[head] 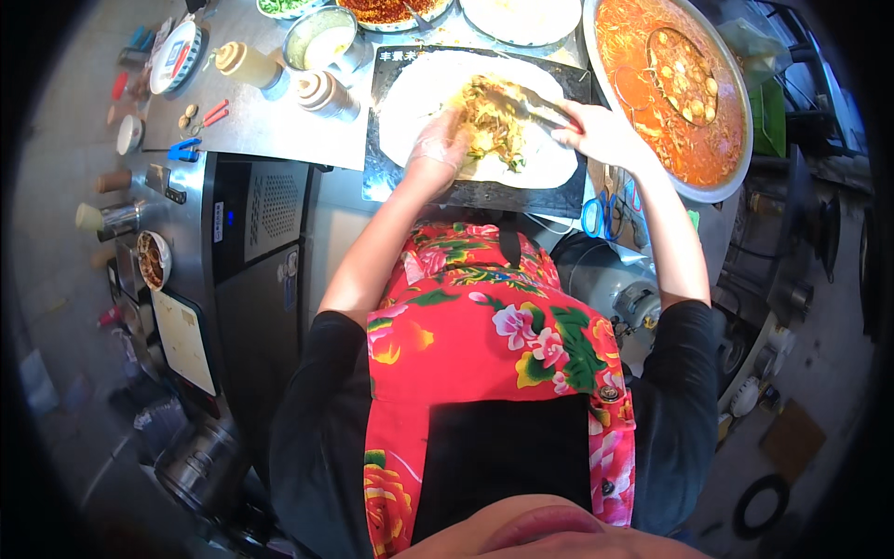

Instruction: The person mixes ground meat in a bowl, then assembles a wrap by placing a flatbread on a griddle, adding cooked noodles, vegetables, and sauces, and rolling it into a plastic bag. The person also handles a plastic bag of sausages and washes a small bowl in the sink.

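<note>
A large, pale, thin flatbread (408, 105) lies on a black board (482, 199) in front of me. Shredded vegetable filling (492, 133) is heaped at its middle. My left hand (436, 150), in a clear plastic glove, rests at the left side of the heap; bright glare hides how its fingertips sit. With my right hand (594, 133) I grip metal tongs (538, 108) that have red on the handle. Their tips reach into the top of the filling from the right.
A big basin of red broth (740, 157) stands close by my right forearm. Squeeze bottles (325, 94), a steel pot (290, 52) and a bowl of chili flakes (419, 24) sit left and behind. Blue-handled scissors (602, 215) lie near the board's right corner. A gas cylinder (601, 272) stands below.
</note>
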A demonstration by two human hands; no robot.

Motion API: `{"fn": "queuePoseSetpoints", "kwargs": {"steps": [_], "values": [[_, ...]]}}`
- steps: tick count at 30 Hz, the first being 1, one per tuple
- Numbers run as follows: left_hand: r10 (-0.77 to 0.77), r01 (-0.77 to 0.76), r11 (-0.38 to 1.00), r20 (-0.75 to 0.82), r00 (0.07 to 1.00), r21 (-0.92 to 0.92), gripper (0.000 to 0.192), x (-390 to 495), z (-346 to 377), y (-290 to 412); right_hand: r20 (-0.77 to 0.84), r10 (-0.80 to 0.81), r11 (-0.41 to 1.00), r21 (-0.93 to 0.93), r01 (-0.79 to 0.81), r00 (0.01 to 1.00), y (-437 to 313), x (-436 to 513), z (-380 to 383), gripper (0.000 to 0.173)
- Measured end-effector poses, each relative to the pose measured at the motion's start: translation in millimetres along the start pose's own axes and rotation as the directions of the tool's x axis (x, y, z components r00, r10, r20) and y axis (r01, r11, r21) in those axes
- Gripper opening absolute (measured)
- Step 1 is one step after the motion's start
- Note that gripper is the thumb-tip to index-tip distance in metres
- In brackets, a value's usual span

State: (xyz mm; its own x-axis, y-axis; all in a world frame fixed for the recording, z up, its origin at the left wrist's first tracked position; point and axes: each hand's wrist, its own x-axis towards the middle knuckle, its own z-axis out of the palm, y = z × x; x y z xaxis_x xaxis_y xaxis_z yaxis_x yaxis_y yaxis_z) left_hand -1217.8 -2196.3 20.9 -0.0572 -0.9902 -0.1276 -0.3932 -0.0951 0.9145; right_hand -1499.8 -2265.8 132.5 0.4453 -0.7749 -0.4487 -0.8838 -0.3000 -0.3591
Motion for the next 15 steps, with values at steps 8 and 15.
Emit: {"fn": "queuePoseSetpoints", "kwargs": {"steps": [8, 15], "values": [[-0.09, 0.105, 0.99, -0.152, 0.984, 0.095, 0.049, -0.5, -9.1, 8.0, -0.41, -0.159, 0.987, -0.049, 0.153, 0.898, -69.0, 5.9, 47.1, 0.055], [0.247, -0.238, 0.893, 0.026, 0.969, 0.381, 0.034, -24.0, 13.0, 14.6, -0.231, 0.184, 0.982, 0.091, -0.167, 0.955, -81.4, -11.9, 37.5, 0.059]]}}
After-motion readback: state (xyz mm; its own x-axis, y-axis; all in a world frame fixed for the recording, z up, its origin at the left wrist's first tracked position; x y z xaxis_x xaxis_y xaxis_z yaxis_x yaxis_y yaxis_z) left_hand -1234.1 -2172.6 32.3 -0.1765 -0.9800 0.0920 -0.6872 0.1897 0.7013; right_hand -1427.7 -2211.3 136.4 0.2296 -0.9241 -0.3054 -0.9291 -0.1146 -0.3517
